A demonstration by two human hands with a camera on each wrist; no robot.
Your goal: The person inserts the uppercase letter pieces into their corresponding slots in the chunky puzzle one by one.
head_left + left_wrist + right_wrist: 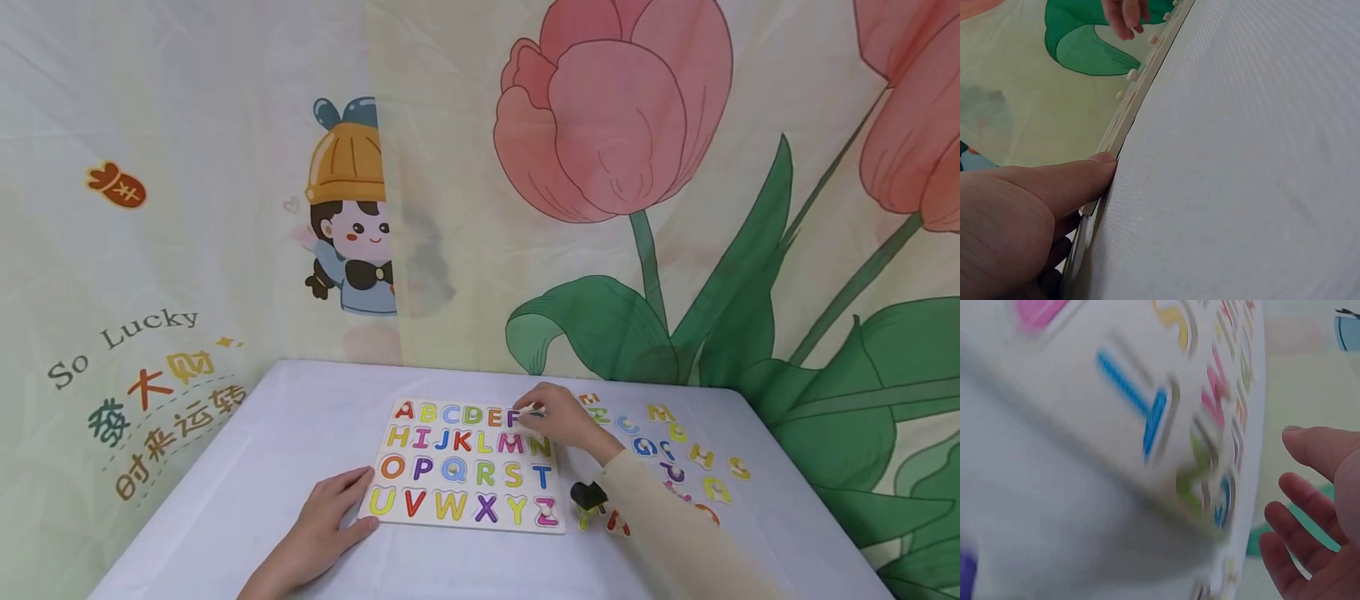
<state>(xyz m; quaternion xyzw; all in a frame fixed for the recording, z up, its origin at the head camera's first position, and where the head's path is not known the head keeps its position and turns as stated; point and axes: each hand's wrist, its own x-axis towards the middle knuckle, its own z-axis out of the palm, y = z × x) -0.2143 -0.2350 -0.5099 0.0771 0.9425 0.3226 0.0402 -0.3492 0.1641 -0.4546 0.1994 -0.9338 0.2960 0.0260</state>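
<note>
A white alphabet puzzle board (465, 527) lies on the table, with coloured letters in rows from A to Z. My left hand (324, 510) holds its near left corner, the thumb (1079, 178) against the front edge and the other fingers round the left side. Over the board's far right corner is my right hand (557, 415), close to the purple F (512, 418). In the right wrist view the right hand (1316, 519) has its fingers spread and loosely bent, nothing between them. A blue G (1223, 500) sits at that corner, beside the green N (1194, 472).
Loose letter pieces lie right of the board, among them a yellow H (701, 455), a yellow S (739, 468) and a purple P (672, 473). A small black object (587, 497) shows beside the right sleeve (652, 500). A printed curtain (450, 167) hangs behind the table.
</note>
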